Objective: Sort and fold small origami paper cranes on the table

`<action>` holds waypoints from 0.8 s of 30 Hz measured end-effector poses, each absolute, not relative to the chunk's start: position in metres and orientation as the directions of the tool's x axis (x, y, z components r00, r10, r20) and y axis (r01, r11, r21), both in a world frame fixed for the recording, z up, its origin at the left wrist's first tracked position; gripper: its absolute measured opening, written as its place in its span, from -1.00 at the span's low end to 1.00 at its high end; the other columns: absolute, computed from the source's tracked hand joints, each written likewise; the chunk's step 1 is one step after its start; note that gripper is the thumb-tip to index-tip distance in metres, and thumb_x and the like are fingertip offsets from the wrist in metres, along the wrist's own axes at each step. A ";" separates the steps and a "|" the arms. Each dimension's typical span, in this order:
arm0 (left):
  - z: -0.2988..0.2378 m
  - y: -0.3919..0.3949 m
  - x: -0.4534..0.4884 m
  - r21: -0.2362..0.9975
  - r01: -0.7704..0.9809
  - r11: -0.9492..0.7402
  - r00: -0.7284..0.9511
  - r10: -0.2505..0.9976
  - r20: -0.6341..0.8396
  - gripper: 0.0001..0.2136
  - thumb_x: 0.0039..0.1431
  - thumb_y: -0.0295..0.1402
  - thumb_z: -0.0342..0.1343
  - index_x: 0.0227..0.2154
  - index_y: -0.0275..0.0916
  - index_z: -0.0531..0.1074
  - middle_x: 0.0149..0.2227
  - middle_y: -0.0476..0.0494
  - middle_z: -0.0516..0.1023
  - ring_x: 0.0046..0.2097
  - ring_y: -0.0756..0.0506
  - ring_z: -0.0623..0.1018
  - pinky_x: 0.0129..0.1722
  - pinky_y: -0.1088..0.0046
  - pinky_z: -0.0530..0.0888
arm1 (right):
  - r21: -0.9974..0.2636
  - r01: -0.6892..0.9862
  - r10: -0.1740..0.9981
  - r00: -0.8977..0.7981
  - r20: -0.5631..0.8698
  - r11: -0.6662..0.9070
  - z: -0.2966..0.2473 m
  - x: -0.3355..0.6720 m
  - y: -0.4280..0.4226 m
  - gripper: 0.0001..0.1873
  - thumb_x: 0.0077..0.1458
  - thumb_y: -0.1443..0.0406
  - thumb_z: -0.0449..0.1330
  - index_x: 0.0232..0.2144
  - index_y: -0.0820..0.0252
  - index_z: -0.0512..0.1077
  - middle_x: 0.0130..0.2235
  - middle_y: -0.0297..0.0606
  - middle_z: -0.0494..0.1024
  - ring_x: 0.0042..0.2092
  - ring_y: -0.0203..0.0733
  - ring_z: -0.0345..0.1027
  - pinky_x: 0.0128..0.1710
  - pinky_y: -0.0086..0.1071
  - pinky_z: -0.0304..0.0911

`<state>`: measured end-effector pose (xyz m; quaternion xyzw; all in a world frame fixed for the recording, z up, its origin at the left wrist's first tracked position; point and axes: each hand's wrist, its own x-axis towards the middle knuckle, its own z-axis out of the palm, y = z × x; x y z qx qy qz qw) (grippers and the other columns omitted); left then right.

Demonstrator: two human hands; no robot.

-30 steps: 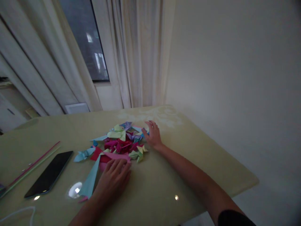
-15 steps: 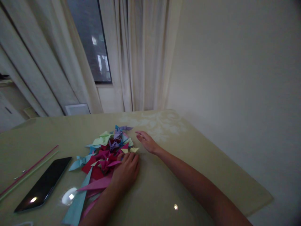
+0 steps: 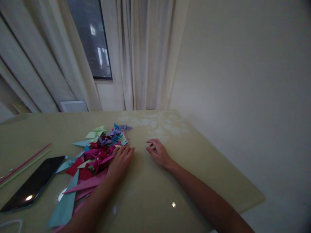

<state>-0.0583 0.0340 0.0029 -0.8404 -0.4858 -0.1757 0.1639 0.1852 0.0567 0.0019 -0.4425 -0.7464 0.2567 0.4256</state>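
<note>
A heap of folded paper cranes [image 3: 98, 158] in red, pink, purple, green and blue lies on the left half of the table. My left hand [image 3: 122, 158] rests palm down against the heap's right side, fingers stretched out, touching the pink and pale yellow paper. Its palm and what lies under it are hidden. To the right, my right hand [image 3: 159, 153] hovers over or rests on the tabletop with loosely curved fingers and a gap to the thumb. Nothing shows in it, and it is apart from the cranes.
A dark phone [image 3: 34, 183] lies left of the heap. Beyond it are a pink stick [image 3: 29, 160] and a pale green stick [image 3: 26, 168]. The table [image 3: 194, 165] meets a wall on the right, and curtains [image 3: 145, 58] hang behind. A white cable [image 3: 14, 221] shows bottom left.
My left hand and the crane heap have shifted left in view, along with the phone, partly because the camera turned. My right hand has come nearer to me, its fingers now more curved.
</note>
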 end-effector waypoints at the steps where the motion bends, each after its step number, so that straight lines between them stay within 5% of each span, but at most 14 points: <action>1: 0.003 0.032 -0.059 -0.125 0.861 -0.493 0.492 0.745 0.451 -0.69 0.29 -0.58 0.04 -0.01 -0.20 0.55 -0.04 -0.26 0.63 0.05 -0.30 0.53 0.08 0.08 0.44 | -0.759 0.436 0.875 -0.241 0.419 0.484 0.002 0.185 0.058 -0.65 0.37 0.09 0.18 0.07 0.13 0.48 0.08 -0.09 0.48 -0.05 -0.13 0.46 -0.10 -0.26 0.44; 5: 0.010 0.015 -0.057 -0.094 0.790 -0.605 0.544 0.622 0.564 -0.72 0.31 -0.59 0.05 -0.09 -0.15 0.56 -0.07 -0.21 0.64 0.00 -0.24 0.58 0.00 0.20 0.49 | -0.751 0.407 0.853 -0.208 0.479 0.521 0.006 0.186 0.054 -0.57 0.40 -0.03 0.12 0.04 0.15 0.50 0.04 -0.09 0.49 -0.10 -0.15 0.46 -0.15 -0.29 0.43; 9: 0.018 -0.005 -0.039 0.170 0.683 -0.710 0.384 0.547 0.744 -0.79 0.44 -0.47 0.01 -0.04 -0.16 0.52 -0.06 -0.18 0.59 -0.07 -0.10 0.62 -0.10 0.41 0.54 | -0.713 0.312 0.779 -0.266 0.568 0.628 0.011 0.182 0.038 -0.39 0.45 -0.15 -0.06 0.00 0.14 0.55 -0.01 -0.11 0.56 0.01 -0.09 0.46 0.02 -0.23 0.38; 13: 0.020 -0.016 -0.029 0.372 0.604 -0.705 0.184 0.578 0.795 -0.87 0.45 -0.33 0.07 -0.13 -0.16 0.51 -0.18 -0.11 0.60 -0.15 -0.07 0.64 -0.15 0.44 0.55 | -0.755 0.239 0.769 -0.404 0.495 0.611 0.014 0.178 0.018 -0.38 0.37 -0.20 0.06 0.02 0.16 0.55 -0.20 -0.23 0.61 -0.21 -0.17 0.47 -0.16 -0.33 0.36; 20: 0.006 -0.014 -0.038 0.432 0.587 -0.684 0.174 0.628 0.758 -0.86 0.43 -0.28 0.08 -0.18 -0.16 0.52 -0.23 -0.10 0.64 -0.20 -0.10 0.65 -0.17 0.40 0.57 | -0.737 0.220 0.755 -0.362 0.546 0.639 0.013 0.177 0.008 -0.53 0.38 -0.06 0.17 0.05 0.13 0.56 -0.18 -0.22 0.61 -0.29 -0.23 0.45 -0.25 -0.38 0.37; 24: 0.004 -0.009 -0.039 0.345 0.648 -0.679 0.245 0.615 0.749 -0.82 0.45 -0.27 0.03 -0.10 -0.15 0.52 -0.18 -0.14 0.67 -0.16 -0.12 0.66 -0.14 0.38 0.56 | -0.663 0.261 0.710 -0.334 0.620 0.702 0.013 0.182 0.015 -0.65 0.36 0.00 0.22 -0.14 0.11 0.62 -0.18 -0.19 0.57 -0.28 -0.23 0.44 -0.25 -0.39 0.39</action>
